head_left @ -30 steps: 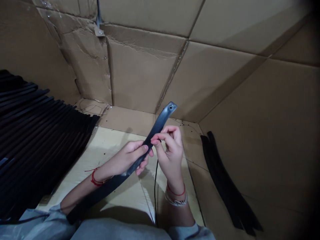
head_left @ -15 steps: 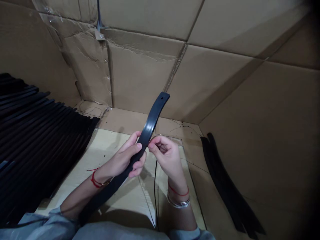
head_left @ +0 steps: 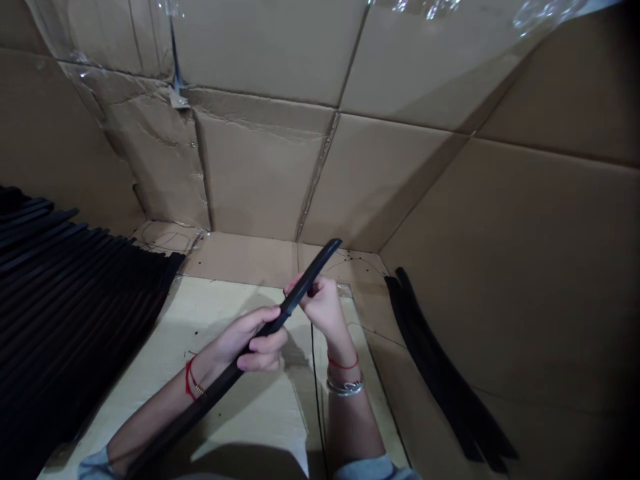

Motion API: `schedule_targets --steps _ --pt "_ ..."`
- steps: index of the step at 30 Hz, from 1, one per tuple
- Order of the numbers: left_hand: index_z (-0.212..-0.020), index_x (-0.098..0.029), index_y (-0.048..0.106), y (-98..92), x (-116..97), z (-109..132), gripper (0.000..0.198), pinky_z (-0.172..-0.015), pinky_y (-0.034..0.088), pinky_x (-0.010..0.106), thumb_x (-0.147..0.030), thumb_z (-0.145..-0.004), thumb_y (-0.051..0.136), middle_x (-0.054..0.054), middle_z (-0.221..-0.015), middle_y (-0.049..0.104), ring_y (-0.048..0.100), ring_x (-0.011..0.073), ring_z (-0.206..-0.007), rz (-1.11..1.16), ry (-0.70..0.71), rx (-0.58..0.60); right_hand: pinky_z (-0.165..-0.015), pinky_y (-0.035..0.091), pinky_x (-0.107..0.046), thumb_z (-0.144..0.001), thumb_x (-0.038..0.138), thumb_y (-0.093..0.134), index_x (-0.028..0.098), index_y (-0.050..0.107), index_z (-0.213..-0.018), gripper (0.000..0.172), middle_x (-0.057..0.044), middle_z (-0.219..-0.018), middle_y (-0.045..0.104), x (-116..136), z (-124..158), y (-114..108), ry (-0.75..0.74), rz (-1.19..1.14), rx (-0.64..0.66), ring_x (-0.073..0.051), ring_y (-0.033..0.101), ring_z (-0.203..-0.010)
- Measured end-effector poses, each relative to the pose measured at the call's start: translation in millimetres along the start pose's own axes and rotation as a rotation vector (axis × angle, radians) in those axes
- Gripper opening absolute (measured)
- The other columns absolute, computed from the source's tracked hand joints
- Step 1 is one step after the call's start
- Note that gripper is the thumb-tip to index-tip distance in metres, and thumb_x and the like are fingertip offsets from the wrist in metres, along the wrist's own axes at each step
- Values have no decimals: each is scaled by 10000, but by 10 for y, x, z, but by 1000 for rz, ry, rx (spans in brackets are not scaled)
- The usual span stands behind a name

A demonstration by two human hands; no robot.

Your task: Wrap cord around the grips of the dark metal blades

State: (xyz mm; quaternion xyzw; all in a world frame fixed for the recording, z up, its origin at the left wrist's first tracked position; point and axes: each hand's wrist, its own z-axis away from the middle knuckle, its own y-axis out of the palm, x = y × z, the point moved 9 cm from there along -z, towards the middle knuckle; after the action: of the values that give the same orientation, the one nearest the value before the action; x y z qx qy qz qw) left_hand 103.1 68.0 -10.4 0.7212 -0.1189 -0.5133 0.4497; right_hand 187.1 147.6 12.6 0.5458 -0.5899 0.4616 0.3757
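Observation:
A long black strip [head_left: 315, 270] runs from my lap up to the centre of the view, turned edge-on. My left hand [head_left: 253, 340] is closed round its middle, with a red string on that wrist. Just beyond it, my right hand [head_left: 323, 303] grips the strip nearer its far tip, fingers curled behind it. A red string and silver bangles circle the right wrist. A thin black thread [head_left: 314, 360] hangs down below the hands.
A big stack of black strips [head_left: 70, 293] fills the left side. Two or three more black strips [head_left: 435, 373] lie on the cardboard at the right. Cardboard walls [head_left: 280, 167] close in the back and right, and a pale board [head_left: 225, 313] lies under my hands.
The strip has turned from showing its flat face to edge-on, and its tip has dropped lower. My right hand has shifted from pinching at the strip's side to gripping it farther up.

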Motion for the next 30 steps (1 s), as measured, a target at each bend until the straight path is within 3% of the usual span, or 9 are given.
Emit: schedule_targets --steps 3,6,9,13,16,19,23,27,30 --pt "-663 -167 532 79 117 -1 377 -377 249 182 -343 -954 369 -99 -371 271 204 36 -244 6 -30 69 -424 432 -216 -675 293 736 163 653 -639 159 -4 -560 649 -57 34 167 53 -6 120 -121 561 -464" --pt "-975 -200 535 106 183 44 204 -325 230 163 -353 -953 402 -110 -444 354 285 52 -243 -80 10 41 -428 443 -222 -629 362 773 174 621 -611 243 9 -538 637 -122 -12 137 80 39 77 -128 571 -464" --pt "-1058 -210 469 42 264 103 235 -326 256 153 -413 -966 398 -95 -521 427 374 54 -294 -277 -48 -71 -499 486 -254 -622 322 775 178 604 -604 224 -9 -568 655 -132 -73 -223 69 90 -83 -159 612 -540" --pt "-1065 -211 422 -55 287 102 284 -385 317 168 -473 -963 377 -89 -579 426 407 58 -371 -556 -109 -182 -552 494 -273 -579 217 785 161 621 -591 174 -10 -591 654 -88 -14 -930 46 127 -211 -164 614 -576" --pt "-1033 -213 427 -91 409 24 276 -437 353 197 -469 -970 344 -70 -583 466 433 80 -410 -832 -123 -188 -580 502 -268 -574 178 787 157 660 -653 150 -1 -624 658 -5 160 -1458 -6 133 -395 -147 615 -586" --pt "-998 -205 466 -190 655 -81 255 -439 337 228 -419 -975 330 -71 -488 456 423 110 -379 -1066 -141 -174 -585 509 -267 -580 149 791 166 682 -686 153 -4 -646 660 179 381 -1681 -91 149 -543 -148 620 -603" --pt "-919 -191 518 -512 600 -208 197 -388 240 224 -384 -920 478 -54 -518 495 410 97 -359 -1032 8 -312 -560 502 -261 -662 153 769 190 700 -712 93 -16 -697 666 657 658 -1451 -248 240 -578 -159 618 -641" --pt "-903 -205 446 -916 91 -205 205 -347 249 180 -408 -914 472 -88 -495 478 407 78 -313 -847 97 -457 -501 451 -238 -810 202 678 230 734 -916 123 5 -672 642 856 700 -656 -185 356 -142 -130 574 -579" --pt "-972 -213 407 -1035 -407 -67 234 -354 296 166 -443 -928 423 -111 -520 451 415 72 -318 -766 207 -530 -433 371 -226 -700 269 790 199 696 -724 120 32 -562 565 763 701 -167 -91 372 25 -110 492 -491"
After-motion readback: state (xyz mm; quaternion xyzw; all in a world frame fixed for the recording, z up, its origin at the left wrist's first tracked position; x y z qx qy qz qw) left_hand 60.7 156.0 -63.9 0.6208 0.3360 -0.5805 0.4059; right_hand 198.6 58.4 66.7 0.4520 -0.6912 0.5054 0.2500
